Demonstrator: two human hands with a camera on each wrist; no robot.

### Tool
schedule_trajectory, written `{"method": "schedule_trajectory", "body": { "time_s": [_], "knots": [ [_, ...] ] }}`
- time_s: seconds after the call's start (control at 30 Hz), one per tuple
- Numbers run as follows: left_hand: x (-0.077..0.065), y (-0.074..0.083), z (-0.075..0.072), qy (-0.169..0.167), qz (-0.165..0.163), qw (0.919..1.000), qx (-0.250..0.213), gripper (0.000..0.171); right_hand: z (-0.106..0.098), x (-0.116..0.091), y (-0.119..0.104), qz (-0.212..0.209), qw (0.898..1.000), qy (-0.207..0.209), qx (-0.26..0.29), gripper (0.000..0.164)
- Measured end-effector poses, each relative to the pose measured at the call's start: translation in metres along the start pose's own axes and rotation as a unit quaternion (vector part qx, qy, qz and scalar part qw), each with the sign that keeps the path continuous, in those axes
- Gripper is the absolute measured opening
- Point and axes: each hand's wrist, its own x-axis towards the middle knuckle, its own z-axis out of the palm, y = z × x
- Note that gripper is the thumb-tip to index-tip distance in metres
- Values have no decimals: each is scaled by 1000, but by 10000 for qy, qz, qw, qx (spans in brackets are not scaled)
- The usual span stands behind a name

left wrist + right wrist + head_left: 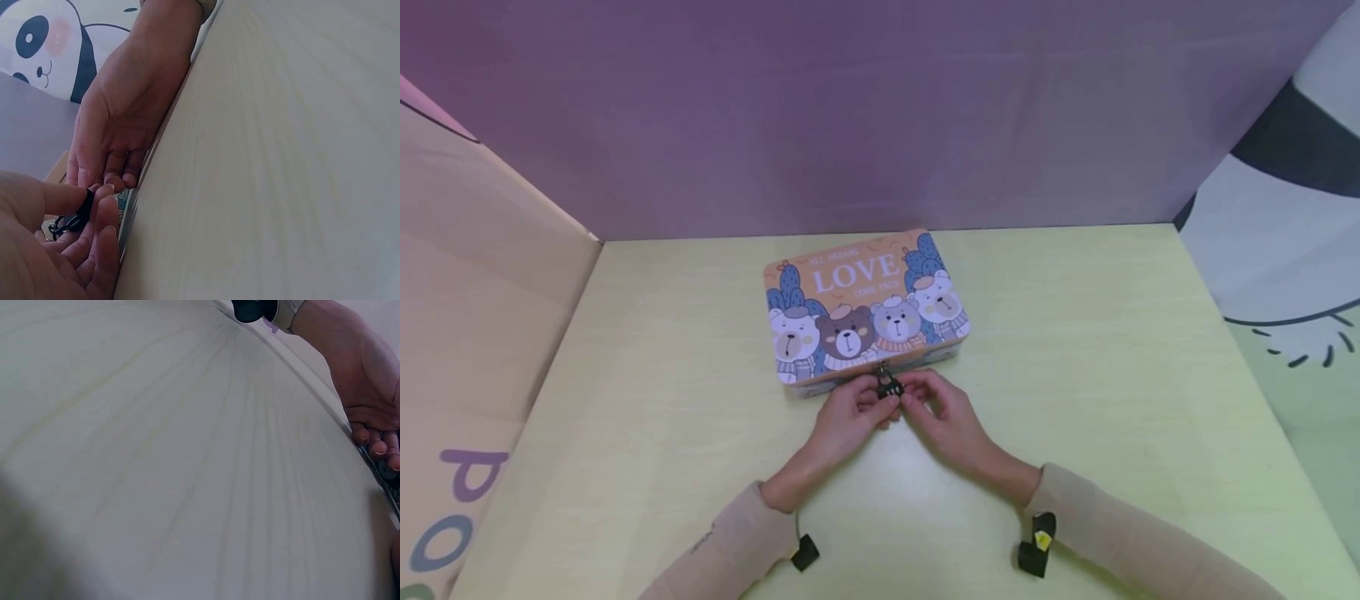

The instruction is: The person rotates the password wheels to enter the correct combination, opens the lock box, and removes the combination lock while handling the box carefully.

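Observation:
A tin box with bears and the word LOVE on its lid lies with the lid down. From the clasp at its front edge hangs a small black padlock with pale marks on its body. My left hand pinches the padlock from the left, thumb over it and fingers beneath, as the left wrist view also shows with the padlock. On the other side, my right hand holds the padlock's right edge between thumb and forefinger. In the right wrist view the left hand's fingers hide most of the box front.
The pale wood-grain table runs back to a purple backdrop. Printed side panels stand at the left and right. Small black devices hang at both sleeve cuffs.

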Motion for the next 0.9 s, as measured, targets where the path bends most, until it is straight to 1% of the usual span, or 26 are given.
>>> {"method": "schedule_trajectory", "body": {
  "time_s": [0.23, 0.53, 0.9],
  "knots": [
    [0, 1, 0, 3, 8, 10000, 10, 20, 0, 1, 1, -43, 10000, 9, -23, 25],
    [1, -1, -1, -70, -4, 10000, 10, 18, 0, 1, 1, -34, 10000, 26, -20, 26],
    [0, 0, -1, -48, -17, 10000, 16, 17, 0, 0, 2, -38, 10000, 25, -18, 25]
  ]
}}
